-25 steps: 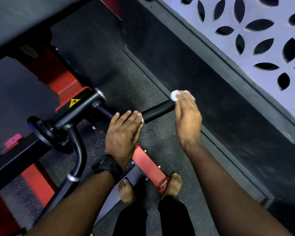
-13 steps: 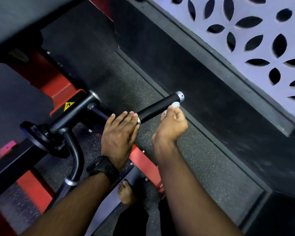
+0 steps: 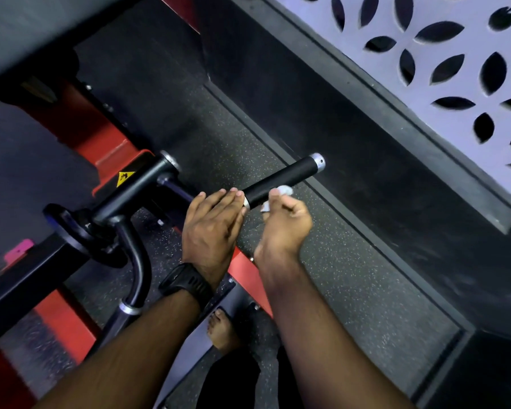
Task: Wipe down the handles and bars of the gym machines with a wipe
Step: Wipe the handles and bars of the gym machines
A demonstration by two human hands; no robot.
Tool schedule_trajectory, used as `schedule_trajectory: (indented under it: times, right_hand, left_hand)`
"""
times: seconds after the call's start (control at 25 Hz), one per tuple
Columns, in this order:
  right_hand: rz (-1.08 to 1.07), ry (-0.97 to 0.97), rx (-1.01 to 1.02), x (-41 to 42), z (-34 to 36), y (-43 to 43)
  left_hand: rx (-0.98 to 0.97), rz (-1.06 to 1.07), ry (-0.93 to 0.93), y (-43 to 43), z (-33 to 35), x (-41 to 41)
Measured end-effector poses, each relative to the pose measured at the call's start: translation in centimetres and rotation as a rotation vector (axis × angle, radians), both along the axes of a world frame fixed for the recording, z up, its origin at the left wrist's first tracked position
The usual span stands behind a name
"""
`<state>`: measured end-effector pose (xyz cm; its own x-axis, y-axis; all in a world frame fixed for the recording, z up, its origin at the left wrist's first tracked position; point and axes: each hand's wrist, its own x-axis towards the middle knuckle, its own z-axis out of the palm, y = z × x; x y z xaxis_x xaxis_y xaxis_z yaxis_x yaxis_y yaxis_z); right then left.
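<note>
A black handle (image 3: 286,177) with a silver end cap sticks out to the right from a red and black gym machine. My left hand (image 3: 213,225) lies flat over the inner part of the bar, fingers straight, a black watch on the wrist. My right hand (image 3: 283,222) pinches a small white wipe (image 3: 281,193) and holds it against the underside of the handle near its inner end. Most of the wipe is hidden by my fingers.
A curved black bar (image 3: 136,261) and a round black plate (image 3: 71,231) sit to the left. Red frame parts (image 3: 109,149) run under the machine. A dark raised ledge (image 3: 366,149) and a perforated white wall panel (image 3: 425,54) lie to the right. My bare foot (image 3: 222,329) stands below.
My right hand with the wipe has slid from the handle's outer end inward along the grip toward my left hand. My left hand has stayed on the bar.
</note>
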<state>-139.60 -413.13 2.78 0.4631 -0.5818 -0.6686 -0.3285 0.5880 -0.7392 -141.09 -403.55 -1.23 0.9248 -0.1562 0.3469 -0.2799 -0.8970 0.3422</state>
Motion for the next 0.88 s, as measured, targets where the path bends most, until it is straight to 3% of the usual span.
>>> schedule_trajectory:
  times: [0.12,0.24,0.44,0.52,0.6,0.72,0.88]
  right_hand:
    - [0.157,-0.047,-0.422,-0.6,-1.3,-0.4]
    - [0.559,-0.203,-0.886,-2.2,-1.6,-0.9]
    - [1.200,-0.353,-1.404,0.2,-0.1,-4.8]
    - [1.359,-0.328,-1.470,1.5,0.8,-6.1]
    - [1.388,-0.240,-1.419,2.6,1.7,-6.6]
    - [1.662,-0.314,-1.401,3.5,2.1,-6.7]
    - [1.592,-0.209,-1.396,5.2,2.3,-7.6]
  left_hand:
    - [-0.015,-0.030,0.008,0.2,-0.1,0.0]
    - [-0.101,-0.037,0.066,0.5,-0.3,-0.3]
    - [-0.098,0.013,0.068,0.7,-0.6,-0.5]
    - [-0.096,0.036,0.054,0.5,-0.5,-0.2]
    - [-0.108,0.040,0.042,0.5,-0.4,-0.2]
    - [-0.120,0.009,0.016,0.7,-0.7,-0.3]
    - [-0.126,-0.036,0.004,1.1,-1.0,-0.3]
